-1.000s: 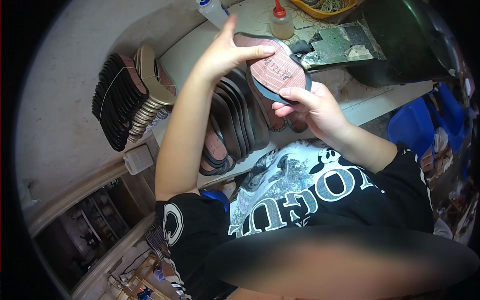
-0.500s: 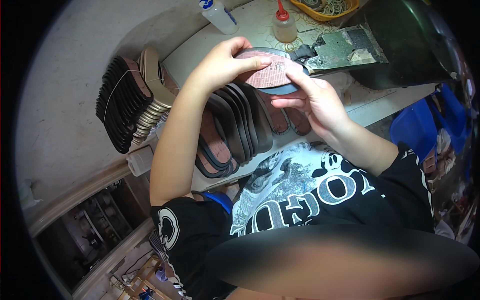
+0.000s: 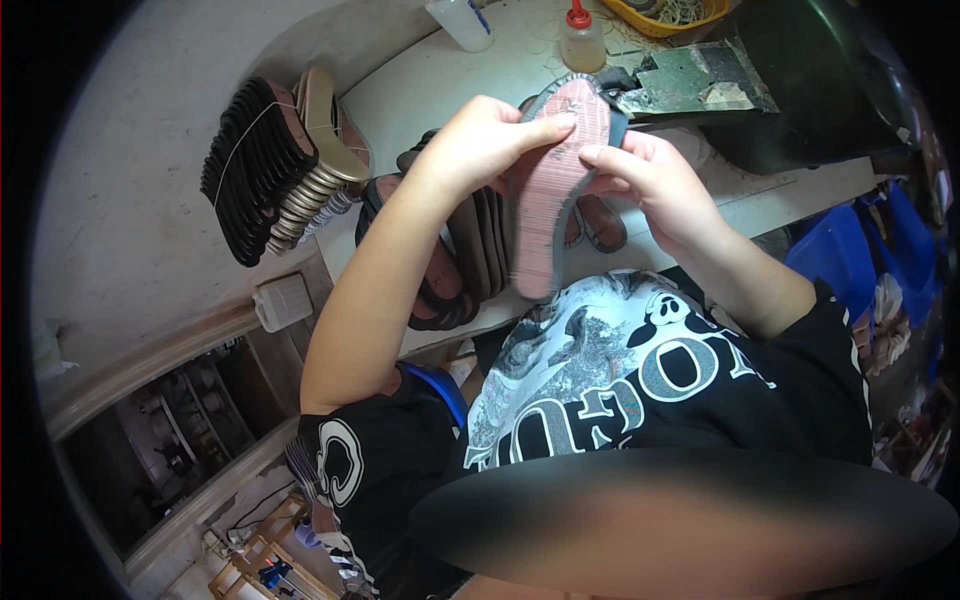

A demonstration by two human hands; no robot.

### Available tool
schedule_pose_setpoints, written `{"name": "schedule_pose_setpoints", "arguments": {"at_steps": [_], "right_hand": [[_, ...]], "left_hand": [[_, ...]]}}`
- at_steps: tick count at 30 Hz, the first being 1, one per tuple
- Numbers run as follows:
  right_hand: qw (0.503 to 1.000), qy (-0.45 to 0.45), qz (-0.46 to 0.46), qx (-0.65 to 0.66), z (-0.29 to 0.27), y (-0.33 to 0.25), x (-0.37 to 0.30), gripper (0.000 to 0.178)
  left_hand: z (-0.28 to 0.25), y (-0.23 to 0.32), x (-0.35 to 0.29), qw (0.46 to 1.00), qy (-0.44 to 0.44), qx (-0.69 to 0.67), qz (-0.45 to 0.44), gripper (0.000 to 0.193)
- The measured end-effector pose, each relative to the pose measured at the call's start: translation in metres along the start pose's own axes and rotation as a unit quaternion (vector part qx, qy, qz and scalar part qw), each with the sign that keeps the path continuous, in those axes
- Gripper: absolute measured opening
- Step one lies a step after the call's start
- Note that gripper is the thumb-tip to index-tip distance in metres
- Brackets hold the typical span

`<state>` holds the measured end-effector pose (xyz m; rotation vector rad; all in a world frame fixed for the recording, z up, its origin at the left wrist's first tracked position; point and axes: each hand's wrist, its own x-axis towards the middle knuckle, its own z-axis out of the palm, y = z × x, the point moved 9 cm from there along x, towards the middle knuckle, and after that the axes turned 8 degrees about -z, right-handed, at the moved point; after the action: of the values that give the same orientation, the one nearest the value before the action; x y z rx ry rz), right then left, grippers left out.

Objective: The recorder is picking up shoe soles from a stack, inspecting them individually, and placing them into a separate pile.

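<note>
A pink, finely lined insole [image 3: 545,200] with a dark edge is held over the bench, its narrow end toward me. My left hand [image 3: 490,145] grips its left side, thumb pressed flat on the wide end. From the right, my right hand [image 3: 655,180] pinches the opposite edge, thumb on the pink face and fingers behind. A dark bluish piece [image 3: 618,125] shows between the insole and my right fingers; whether it is joined to the insole I cannot tell. Beneath my hands, dark soles [image 3: 480,245] stand in a row, with a pink-faced sole [image 3: 440,275] beside them.
Tied stacks of black soles [image 3: 250,170] and gold soles [image 3: 320,180] lean at the left wall. On the white bench [image 3: 400,75] are a red-tipped bottle [image 3: 582,45], a whitish container [image 3: 465,25], a yellow basket [image 3: 690,20] and a green metal machine [image 3: 695,80]. Blue chairs [image 3: 830,255] stand right.
The insole has turned from lying crosswise to pointing lengthwise toward me, so its long pink face shows. Both hands have shifted with it, and the view has moved slightly.
</note>
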<state>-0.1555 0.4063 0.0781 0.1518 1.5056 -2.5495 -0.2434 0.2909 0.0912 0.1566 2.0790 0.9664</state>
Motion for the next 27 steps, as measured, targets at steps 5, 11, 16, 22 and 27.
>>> {"name": "schedule_pose_setpoints", "arguments": {"at_steps": [5,11,16,22,27], "right_hand": [[0.992,0.044,-0.112,-0.035,0.006,0.002,-0.023,0.040],[0.998,-0.039,-0.043,-0.015,0.002,0.015,-0.009,0.040],[0.996,-0.084,0.018,-0.036,-0.010,0.014,-0.024,0.035],[0.991,-0.031,0.073,-0.104,-0.037,0.010,-0.042,0.026],[0.996,-0.057,0.024,-0.056,-0.006,0.001,-0.021,0.026]], "left_hand": [[0.023,0.010,-0.013,0.999,-0.030,-0.017,-0.040,0.063],[0.025,0.007,-0.017,0.996,-0.066,-0.041,-0.042,0.055],[0.013,0.006,-0.012,0.996,0.041,-0.074,-0.005,0.049],[-0.005,0.015,-0.008,0.990,0.121,-0.062,0.026,0.051],[-0.026,0.017,0.006,0.985,0.146,-0.079,0.044,0.050]]}}
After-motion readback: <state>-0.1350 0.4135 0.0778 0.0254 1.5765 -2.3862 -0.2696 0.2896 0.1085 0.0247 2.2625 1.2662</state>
